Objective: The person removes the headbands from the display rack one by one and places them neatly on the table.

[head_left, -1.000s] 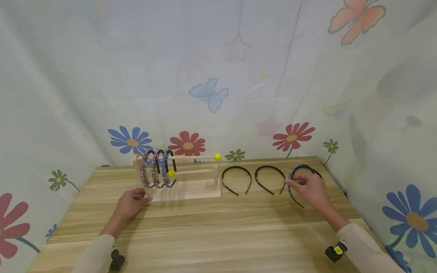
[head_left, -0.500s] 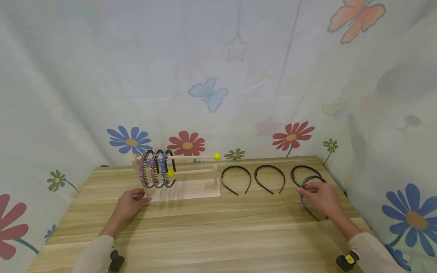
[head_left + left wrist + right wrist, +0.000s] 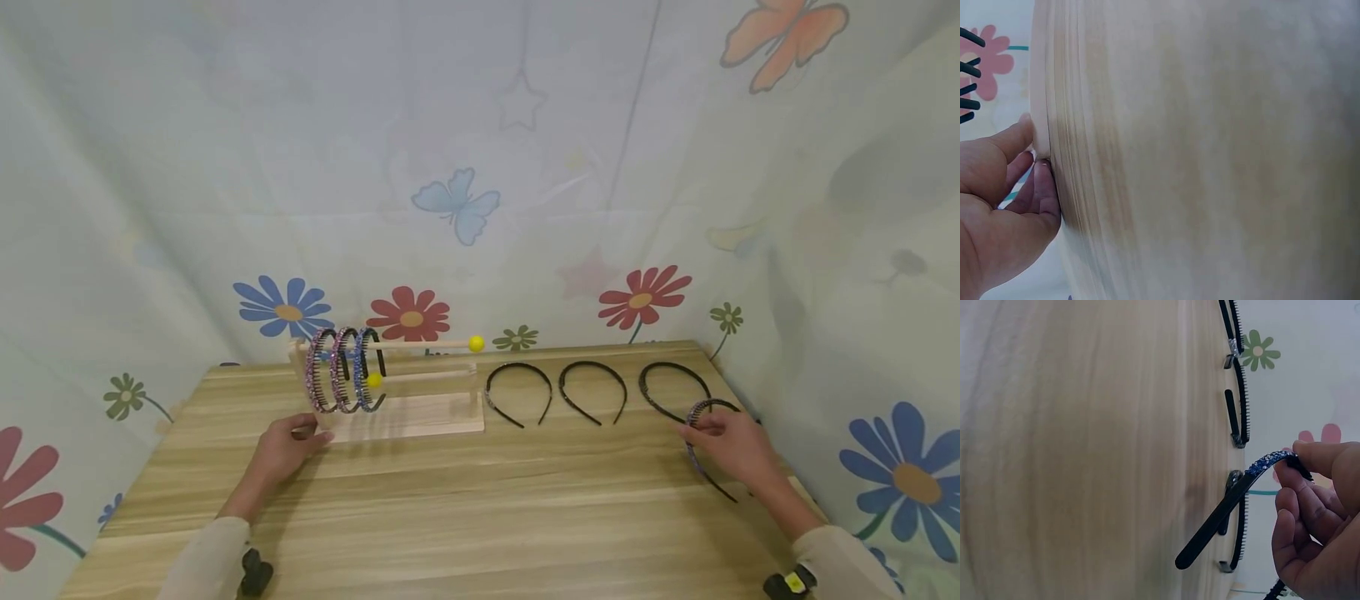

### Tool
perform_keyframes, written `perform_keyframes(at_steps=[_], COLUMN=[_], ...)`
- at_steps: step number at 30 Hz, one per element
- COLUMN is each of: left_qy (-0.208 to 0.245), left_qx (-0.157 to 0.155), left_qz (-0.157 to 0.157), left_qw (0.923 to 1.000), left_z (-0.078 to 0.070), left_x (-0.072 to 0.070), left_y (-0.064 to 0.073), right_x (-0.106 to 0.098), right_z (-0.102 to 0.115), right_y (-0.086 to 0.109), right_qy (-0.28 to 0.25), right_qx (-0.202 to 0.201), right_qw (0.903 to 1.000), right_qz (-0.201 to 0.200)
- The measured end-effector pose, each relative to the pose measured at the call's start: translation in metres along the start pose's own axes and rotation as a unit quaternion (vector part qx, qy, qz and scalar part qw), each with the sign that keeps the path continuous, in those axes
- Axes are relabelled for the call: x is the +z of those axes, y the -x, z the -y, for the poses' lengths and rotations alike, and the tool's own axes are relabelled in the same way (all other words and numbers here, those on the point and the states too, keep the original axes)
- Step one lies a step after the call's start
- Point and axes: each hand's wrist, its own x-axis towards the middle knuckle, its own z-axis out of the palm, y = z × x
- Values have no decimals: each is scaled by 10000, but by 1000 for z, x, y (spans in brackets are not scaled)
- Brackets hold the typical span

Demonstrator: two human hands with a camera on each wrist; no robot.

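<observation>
My right hand (image 3: 738,450) pinches a black headband with blue glitter (image 3: 1265,462) between thumb and fingers at the table's right side. In the right wrist view one arm of it points down and left. My left hand (image 3: 283,450) grips the near left corner of a wooden rack (image 3: 427,418); the left wrist view shows the thumb on top of the base's edge (image 3: 1040,94) and fingers below. On the rack's bar hang two pink glittery headbands (image 3: 312,383) and a blue one (image 3: 360,375).
Three dark headbands, a left one (image 3: 519,365), a middle one (image 3: 592,363) and a right one (image 3: 675,366), lie in a row right of the rack. The bars end in yellow balls (image 3: 476,343). A flowered curtain (image 3: 600,167) stands behind the table (image 3: 480,517).
My right hand has carried the blue headband right and toward me, off the rightmost dark headband, then farther right. The left hand has stayed at the rack.
</observation>
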Motion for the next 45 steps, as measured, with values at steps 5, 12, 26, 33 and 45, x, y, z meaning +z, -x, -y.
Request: perform_keyframes(at_steps=[5, 12, 26, 33, 45], left_qy=[0, -29, 37, 46, 41], left_qx=[-6, -13, -21, -14, -51], left_qz=[31, 50, 81, 77, 86], left_qw=[10000, 10000, 10000, 10000, 9999], left_z=[-3, -5, -3, -3, -1], left_x=[-2, -3, -2, -3, -2], left_y=[3, 3, 3, 3, 1], right_x=[-2, 0, 5, 8, 17], right_z=[-8, -15, -15, -14, -13], right_y=[4, 5, 10, 11, 11], right_qy=[99, 91, 44, 99, -20], right_qx=[67, 13, -7, 39, -64], right_qw=[9998, 9998, 10000, 9999, 9997], right_qz=[157, 179, 62, -37, -247])
